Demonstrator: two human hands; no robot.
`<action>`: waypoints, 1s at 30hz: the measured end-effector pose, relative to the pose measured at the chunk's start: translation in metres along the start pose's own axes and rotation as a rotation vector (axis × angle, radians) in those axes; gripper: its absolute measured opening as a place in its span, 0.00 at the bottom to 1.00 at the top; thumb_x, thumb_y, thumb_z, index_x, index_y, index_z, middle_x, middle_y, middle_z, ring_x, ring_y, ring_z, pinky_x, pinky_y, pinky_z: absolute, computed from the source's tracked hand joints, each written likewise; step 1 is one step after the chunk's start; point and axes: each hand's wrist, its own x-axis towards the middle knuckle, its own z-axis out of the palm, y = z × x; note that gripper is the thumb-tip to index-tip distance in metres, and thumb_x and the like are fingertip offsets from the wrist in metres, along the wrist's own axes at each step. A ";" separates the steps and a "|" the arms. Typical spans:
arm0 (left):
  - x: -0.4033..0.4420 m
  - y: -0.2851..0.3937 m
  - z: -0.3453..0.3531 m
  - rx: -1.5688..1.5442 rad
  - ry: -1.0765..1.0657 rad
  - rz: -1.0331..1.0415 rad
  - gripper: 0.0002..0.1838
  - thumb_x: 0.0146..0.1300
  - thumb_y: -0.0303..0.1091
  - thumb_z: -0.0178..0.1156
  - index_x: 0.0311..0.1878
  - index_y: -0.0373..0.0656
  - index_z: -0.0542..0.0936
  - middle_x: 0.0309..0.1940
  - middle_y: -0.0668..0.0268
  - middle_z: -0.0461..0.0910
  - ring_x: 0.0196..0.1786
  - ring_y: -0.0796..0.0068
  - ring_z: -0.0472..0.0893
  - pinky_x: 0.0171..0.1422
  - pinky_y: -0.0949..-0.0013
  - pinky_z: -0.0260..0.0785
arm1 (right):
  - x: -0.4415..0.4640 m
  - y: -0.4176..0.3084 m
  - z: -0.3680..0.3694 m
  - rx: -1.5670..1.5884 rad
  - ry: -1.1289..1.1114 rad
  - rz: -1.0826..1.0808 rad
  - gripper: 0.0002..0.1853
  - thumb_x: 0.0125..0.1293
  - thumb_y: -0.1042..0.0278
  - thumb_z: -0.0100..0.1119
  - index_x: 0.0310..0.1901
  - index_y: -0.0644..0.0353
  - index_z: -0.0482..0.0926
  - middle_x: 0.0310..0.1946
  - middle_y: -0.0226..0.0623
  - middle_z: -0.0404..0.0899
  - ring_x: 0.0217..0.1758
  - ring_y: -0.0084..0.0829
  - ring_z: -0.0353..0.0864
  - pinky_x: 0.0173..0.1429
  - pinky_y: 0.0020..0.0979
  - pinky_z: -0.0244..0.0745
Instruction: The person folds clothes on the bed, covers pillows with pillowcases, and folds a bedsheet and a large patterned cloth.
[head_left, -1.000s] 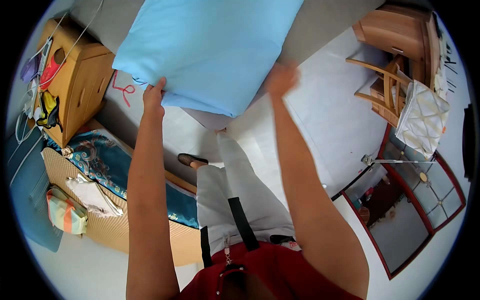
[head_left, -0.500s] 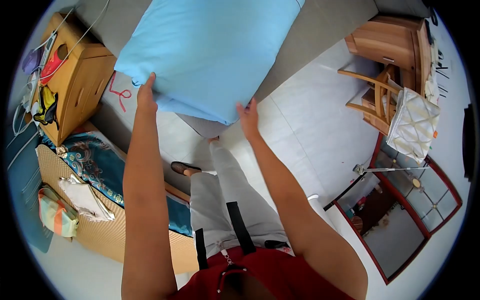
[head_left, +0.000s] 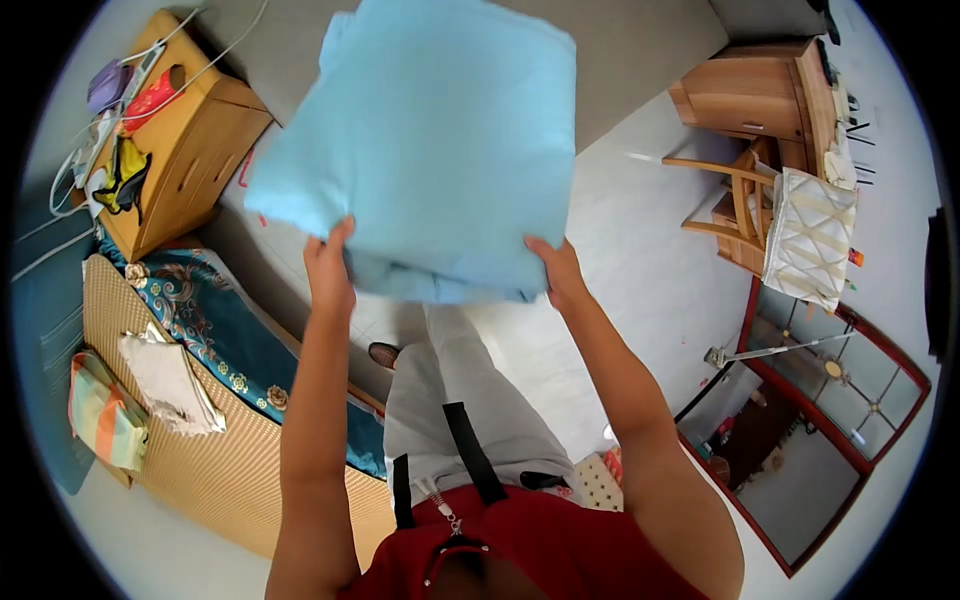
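Observation:
A thick, folded light blue quilt (head_left: pixel 440 130) is held out in front of me, above a grey padded surface. My left hand (head_left: pixel 330 272) grips its near left edge, thumb on top and fingers hidden under the cloth. At the near right corner, my right hand (head_left: pixel 562 275) pinches the fabric the same way. The layered folds show along the near edge between both hands. A loose flap spreads out past my left hand.
The grey padded surface (head_left: pixel 640 70) lies beyond the quilt. A wooden cabinet (head_left: pixel 190 150) with cables and small items stands at left. Below it is a bed with a woven mat (head_left: pixel 220 470) and folded cloths. On the right are a wooden chair (head_left: pixel 740 200) and a red-framed glass door (head_left: pixel 830 370).
Both hands have closed on the quilt's near edge and lifted it off the grey surface toward me. The right hand was loosely at the corner before.

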 end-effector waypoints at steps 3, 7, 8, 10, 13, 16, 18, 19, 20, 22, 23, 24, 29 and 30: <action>-0.088 -0.007 -0.057 -0.021 0.081 -0.177 0.26 0.52 0.30 0.63 0.55 0.31 0.71 0.48 0.60 0.75 0.52 0.66 0.73 0.59 0.65 0.64 | -0.092 0.011 -0.017 -0.100 -0.022 0.154 0.32 0.55 0.66 0.61 0.60 0.70 0.62 0.54 0.46 0.71 0.55 0.39 0.72 0.60 0.36 0.68; -0.227 -0.005 -0.148 -0.012 0.068 -0.323 0.30 0.50 0.30 0.61 0.58 0.33 0.67 0.52 0.57 0.74 0.55 0.62 0.73 0.62 0.62 0.63 | -0.235 0.050 -0.030 -0.101 -0.037 0.565 0.31 0.55 0.66 0.62 0.59 0.70 0.65 0.53 0.46 0.72 0.56 0.39 0.72 0.59 0.38 0.69; -0.257 -0.004 -0.168 0.006 0.091 -0.399 0.31 0.50 0.30 0.61 0.59 0.33 0.66 0.53 0.57 0.73 0.55 0.61 0.73 0.63 0.61 0.63 | -0.264 0.059 -0.034 -0.062 -0.050 0.689 0.29 0.56 0.67 0.61 0.59 0.69 0.65 0.53 0.46 0.72 0.56 0.39 0.72 0.60 0.39 0.69; -0.313 -0.008 -0.214 0.029 0.115 -0.518 0.32 0.50 0.30 0.61 0.60 0.34 0.65 0.54 0.55 0.73 0.56 0.59 0.73 0.63 0.60 0.63 | -0.301 0.076 -0.038 -0.004 -0.072 0.835 0.27 0.58 0.69 0.59 0.58 0.69 0.66 0.52 0.46 0.73 0.56 0.39 0.73 0.60 0.39 0.70; -0.350 -0.043 -0.278 -0.029 0.128 -0.627 0.30 0.52 0.29 0.59 0.59 0.34 0.65 0.52 0.54 0.72 0.55 0.57 0.73 0.64 0.57 0.65 | -0.315 0.105 -0.032 0.006 -0.098 0.843 0.23 0.60 0.71 0.56 0.56 0.68 0.67 0.51 0.46 0.74 0.54 0.38 0.74 0.58 0.39 0.72; -0.329 -0.046 -0.306 -0.202 0.123 -0.646 0.24 0.53 0.33 0.58 0.53 0.35 0.70 0.48 0.52 0.75 0.50 0.55 0.76 0.59 0.55 0.69 | -0.302 0.107 0.010 -0.027 -0.182 0.697 0.17 0.60 0.70 0.55 0.51 0.66 0.71 0.45 0.44 0.77 0.49 0.37 0.78 0.54 0.38 0.76; -0.321 -0.020 -0.305 -0.233 0.168 -0.586 0.21 0.53 0.35 0.58 0.50 0.36 0.73 0.45 0.53 0.77 0.48 0.54 0.76 0.57 0.54 0.70 | -0.298 0.097 0.030 -0.058 -0.223 0.584 0.17 0.59 0.70 0.56 0.50 0.65 0.72 0.45 0.43 0.77 0.49 0.36 0.78 0.54 0.38 0.75; -0.318 -0.008 -0.307 -0.279 0.124 -0.497 0.20 0.54 0.35 0.59 0.49 0.36 0.73 0.44 0.52 0.77 0.48 0.55 0.77 0.57 0.54 0.70 | -0.301 0.082 0.041 -0.056 -0.285 0.505 0.18 0.58 0.69 0.57 0.50 0.65 0.72 0.46 0.43 0.77 0.49 0.36 0.78 0.55 0.38 0.75; -0.325 0.023 -0.297 -0.222 0.093 -0.357 0.20 0.55 0.35 0.59 0.50 0.36 0.72 0.44 0.51 0.76 0.48 0.56 0.77 0.55 0.55 0.71 | -0.310 0.062 0.055 -0.052 -0.346 0.429 0.19 0.57 0.68 0.58 0.50 0.64 0.72 0.46 0.42 0.77 0.49 0.35 0.78 0.55 0.38 0.74; -0.338 0.084 -0.287 -0.181 0.077 -0.154 0.23 0.54 0.36 0.60 0.52 0.34 0.70 0.43 0.52 0.76 0.46 0.58 0.77 0.54 0.57 0.72 | -0.345 0.015 0.087 -0.132 -0.431 0.232 0.20 0.55 0.67 0.60 0.50 0.64 0.72 0.46 0.41 0.77 0.49 0.34 0.78 0.55 0.37 0.74; -0.361 0.126 -0.273 -0.158 0.122 -0.070 0.20 0.55 0.32 0.59 0.49 0.33 0.70 0.41 0.54 0.76 0.43 0.60 0.78 0.48 0.59 0.76 | -0.365 -0.010 0.100 -0.162 -0.419 0.122 0.21 0.54 0.67 0.61 0.50 0.63 0.72 0.45 0.40 0.77 0.48 0.34 0.77 0.54 0.37 0.74; -0.363 0.147 -0.279 -0.189 0.048 0.022 0.20 0.55 0.33 0.59 0.49 0.33 0.70 0.41 0.54 0.76 0.43 0.60 0.78 0.49 0.60 0.75 | -0.386 -0.030 0.112 -0.191 -0.406 0.016 0.21 0.54 0.67 0.62 0.50 0.63 0.72 0.44 0.39 0.77 0.47 0.34 0.77 0.54 0.37 0.74; -0.432 0.254 -0.272 -0.208 -0.043 0.500 0.25 0.54 0.34 0.63 0.51 0.28 0.70 0.43 0.53 0.76 0.45 0.63 0.78 0.54 0.66 0.72 | -0.475 -0.098 0.148 -0.173 -0.563 -0.385 0.27 0.53 0.65 0.65 0.52 0.70 0.70 0.46 0.44 0.75 0.49 0.35 0.76 0.54 0.35 0.73; -0.446 0.262 -0.272 -0.178 -0.024 0.555 0.27 0.54 0.36 0.64 0.51 0.27 0.70 0.45 0.52 0.75 0.46 0.63 0.77 0.55 0.67 0.71 | -0.486 -0.106 0.152 -0.154 -0.589 -0.416 0.27 0.53 0.65 0.65 0.52 0.71 0.69 0.46 0.45 0.75 0.49 0.35 0.76 0.54 0.35 0.73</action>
